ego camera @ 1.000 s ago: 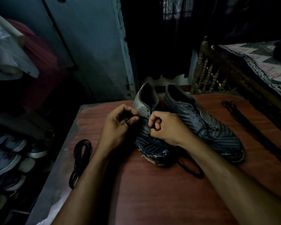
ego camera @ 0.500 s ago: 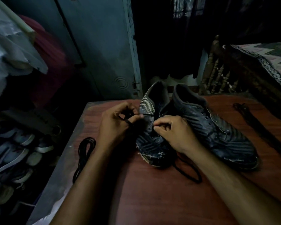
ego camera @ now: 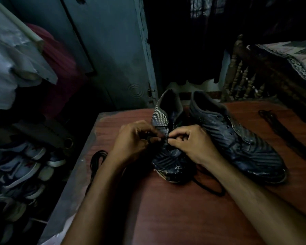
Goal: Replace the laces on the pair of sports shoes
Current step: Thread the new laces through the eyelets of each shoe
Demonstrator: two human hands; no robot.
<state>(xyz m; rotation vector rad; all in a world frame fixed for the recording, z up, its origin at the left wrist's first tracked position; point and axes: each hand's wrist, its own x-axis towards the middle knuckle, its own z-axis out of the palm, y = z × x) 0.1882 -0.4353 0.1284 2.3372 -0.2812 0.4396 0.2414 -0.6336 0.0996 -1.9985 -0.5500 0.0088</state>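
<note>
1. Shoes stood side by side on the table [ego camera: 166, 218], toes toward the person: the left shoe [ego camera: 168, 156] under both hands, the right shoe [ego camera: 237, 144] just beside it and untouched.
2. Both hands were close together over the left shoe's eyelets. The left hand [ego camera: 132, 144] pinched a black lace [ego camera: 162, 127], and the right hand [ego camera: 191, 144] pinched at the same spot with curled fingers.
3. Judging by this, lacing was midway on the left shoe; the right shoe's eyelets looked empty, so it was still to do.
4. A coiled black lace [ego camera: 95, 161] lay near the table's left edge, and another dark lace [ego camera: 279, 128] lay stretched out at the right.
5. Each shoe's upper looked ribbed, dark and scuffed at the toe; the tabletop was smooth reddish wood grain.
</note>
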